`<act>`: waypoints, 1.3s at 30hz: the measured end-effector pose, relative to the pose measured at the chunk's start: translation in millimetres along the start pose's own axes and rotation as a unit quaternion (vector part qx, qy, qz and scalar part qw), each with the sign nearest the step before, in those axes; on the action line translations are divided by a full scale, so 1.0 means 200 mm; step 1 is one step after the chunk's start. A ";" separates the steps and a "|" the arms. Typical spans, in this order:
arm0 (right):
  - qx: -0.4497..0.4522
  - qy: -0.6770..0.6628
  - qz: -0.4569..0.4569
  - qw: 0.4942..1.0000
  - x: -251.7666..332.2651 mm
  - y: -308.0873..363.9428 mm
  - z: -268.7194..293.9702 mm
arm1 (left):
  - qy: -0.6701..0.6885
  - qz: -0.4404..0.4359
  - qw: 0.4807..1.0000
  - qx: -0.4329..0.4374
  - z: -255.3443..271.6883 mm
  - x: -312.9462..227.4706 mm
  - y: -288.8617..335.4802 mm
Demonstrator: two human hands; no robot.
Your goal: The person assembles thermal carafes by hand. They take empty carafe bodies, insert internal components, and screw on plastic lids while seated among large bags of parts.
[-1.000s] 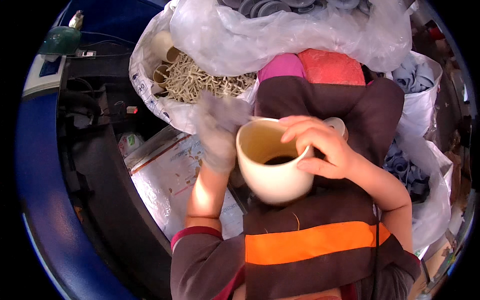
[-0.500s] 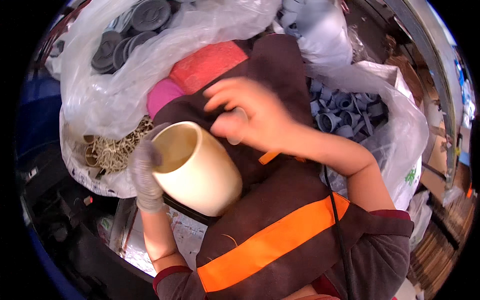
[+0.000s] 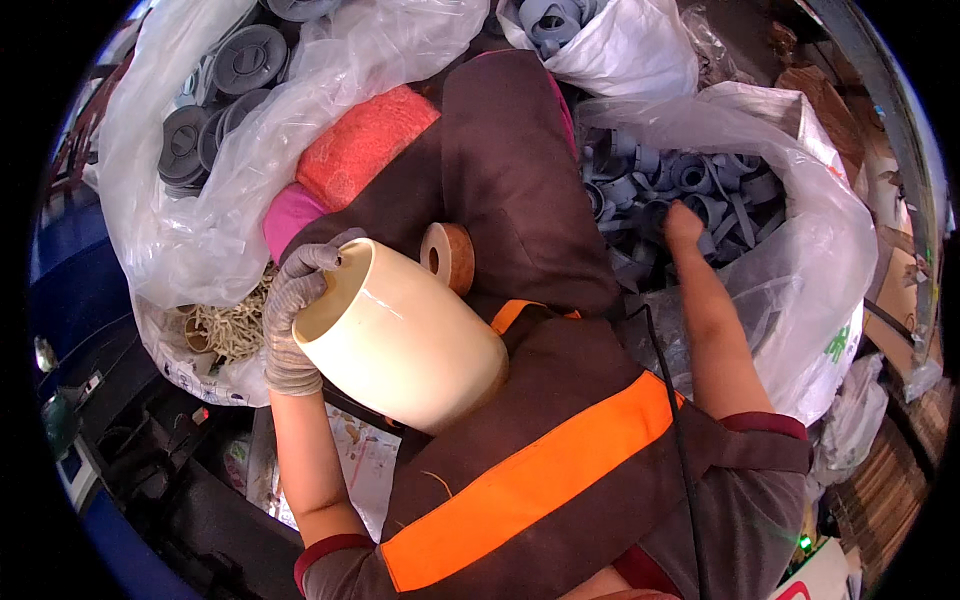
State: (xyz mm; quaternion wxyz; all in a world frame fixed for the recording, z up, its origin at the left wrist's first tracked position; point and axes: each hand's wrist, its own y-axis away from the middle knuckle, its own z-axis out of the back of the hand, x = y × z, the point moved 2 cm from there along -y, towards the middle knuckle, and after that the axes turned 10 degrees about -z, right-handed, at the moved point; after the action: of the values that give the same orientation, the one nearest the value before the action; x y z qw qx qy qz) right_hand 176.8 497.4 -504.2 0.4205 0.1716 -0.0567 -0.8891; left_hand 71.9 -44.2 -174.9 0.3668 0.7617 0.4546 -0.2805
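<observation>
My left hand (image 3: 297,315), in a grey glove, grips the rim of a cream, barrel-shaped plastic pot (image 3: 415,340). The pot lies tilted against my apron, its open mouth facing up and left. My bare right hand (image 3: 684,225) reaches into a bag of blue-grey plastic parts (image 3: 693,176) on the right. Its fingers are hidden among the parts, so what they hold, if anything, does not show. A roll of tan tape (image 3: 449,257) rests on my lap just past the pot's rim.
At upper left, a clear plastic bag (image 3: 135,190) holds dark grey round lids (image 3: 248,60). Tangled beige strips (image 3: 235,325) lie in a sack below it. Another white bag (image 3: 640,50) with grey parts stands at the far side. A black cord (image 3: 665,370) crosses my apron.
My right hand has moved from beside the pot, right into the bag of parts. The tape roll now shows on my lap. My left hand still holds the pot, its mouth turned more leftward.
</observation>
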 end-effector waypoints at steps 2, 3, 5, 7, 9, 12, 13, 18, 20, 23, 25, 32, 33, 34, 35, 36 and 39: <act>-0.077 0.019 0.045 0.996 -0.09 -0.07 0.08 | -0.017 0.000 1.000 -0.009 -0.01 -0.01 -0.01; -0.064 0.042 0.031 0.997 -0.12 -0.14 0.17 | -0.031 0.002 0.999 -0.018 -0.01 -0.01 -0.01; -0.058 -0.002 0.039 0.998 -0.08 -0.17 0.48 | -0.038 0.000 0.999 -0.029 0.00 0.00 -0.01; -0.070 -0.136 0.058 0.987 -0.11 -0.21 0.70 | -0.028 -0.003 1.000 -0.006 -0.02 0.01 -0.06; -0.030 -0.305 0.110 0.945 -0.06 -0.19 0.91 | -0.028 0.006 0.999 0.016 -0.05 0.01 -0.09; -0.022 -0.620 0.206 0.756 0.33 0.03 1.28 | -0.146 -0.137 0.965 0.170 -0.05 0.02 -0.12; 0.023 -0.655 0.234 0.718 0.52 0.21 1.49 | -0.130 -0.110 0.971 0.170 -0.06 0.01 -0.13; 0.072 -0.737 0.443 0.506 1.15 0.72 1.99 | 0.065 -0.007 0.969 0.239 -0.26 -0.06 -0.20; 0.106 -0.668 0.536 0.506 1.30 0.85 2.06 | 0.036 -0.002 0.976 0.216 -0.11 -0.09 -0.14; 0.065 -0.548 0.553 0.624 1.39 0.88 2.08 | 0.073 -0.031 0.982 0.170 -0.02 -0.08 -0.06; 0.228 -0.624 0.395 0.635 1.33 0.79 1.98 | 0.050 -0.040 0.988 0.142 0.03 -0.08 0.00; 0.271 -0.524 0.452 0.669 1.16 1.05 1.79 | 0.103 -0.060 0.990 0.073 0.04 0.00 -0.03; 0.215 -0.537 0.446 0.683 1.17 1.03 1.81 | 0.100 -0.054 0.991 0.067 0.05 -0.01 -0.01; 0.159 -0.548 0.440 0.693 1.19 1.01 1.82 | 0.054 -0.099 0.992 0.048 0.06 0.02 -0.01; 0.102 -0.558 0.432 0.701 1.20 1.00 1.85 | 0.100 -0.083 0.990 0.057 0.06 0.02 0.00; 0.119 -0.567 0.420 0.698 1.19 0.96 1.89 | 0.145 -0.067 0.985 0.066 0.07 0.02 0.00; 0.363 -0.579 0.342 0.645 1.22 0.92 2.00 | 0.226 -0.046 0.973 0.028 0.07 0.03 0.02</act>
State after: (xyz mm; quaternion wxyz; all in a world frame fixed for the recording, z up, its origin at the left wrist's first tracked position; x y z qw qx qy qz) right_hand 26.2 174.3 -147.4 0.4804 -0.2712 -0.6614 -0.5082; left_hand 77.1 -54.2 -187.2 0.2201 0.7933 0.5525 -0.1304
